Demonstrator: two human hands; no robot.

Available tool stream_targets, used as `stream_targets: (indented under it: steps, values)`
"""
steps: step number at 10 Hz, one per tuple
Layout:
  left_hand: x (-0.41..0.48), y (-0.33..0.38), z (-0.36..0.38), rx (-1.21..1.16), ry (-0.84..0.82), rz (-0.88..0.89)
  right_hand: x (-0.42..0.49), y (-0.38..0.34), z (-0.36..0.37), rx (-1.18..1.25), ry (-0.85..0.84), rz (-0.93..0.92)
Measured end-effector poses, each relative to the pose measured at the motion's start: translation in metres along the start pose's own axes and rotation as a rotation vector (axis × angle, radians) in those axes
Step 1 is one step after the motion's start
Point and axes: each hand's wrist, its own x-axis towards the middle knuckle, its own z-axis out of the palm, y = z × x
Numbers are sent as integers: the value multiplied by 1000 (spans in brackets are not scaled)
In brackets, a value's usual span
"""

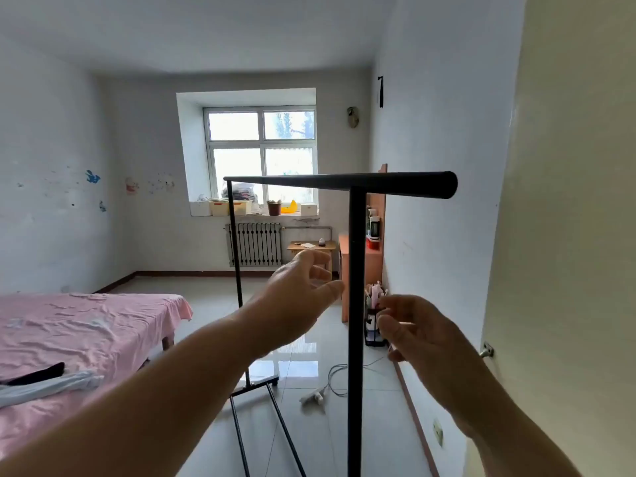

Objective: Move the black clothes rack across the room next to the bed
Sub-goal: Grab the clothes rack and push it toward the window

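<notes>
One black clothes rack (356,304) is standing on the tiled floor (303,442) near the right wall, its near post rising between both hands. The left hand (296,297) and right hand (413,335) are hovering beside it, fingers spread, gripping nothing. The pink bed (86,335) is lying to the left.
</notes>
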Motion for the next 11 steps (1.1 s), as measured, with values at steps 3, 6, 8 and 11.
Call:
stream_targets:
  steps: [3, 6, 8, 11]
  values:
    - [42, 39, 23, 185, 32, -54, 23, 56, 34, -289, -224, 142]
    - [72, 52, 41, 312, 84, -109, 59, 76, 40, -482, -269, 98]
    - [86, 43, 36, 422, 65, -155, 78, 87, 45, -470, -307, 61]
    - [113, 19, 23, 436, 106, -224, 111, 101, 85, -749, -295, -24]
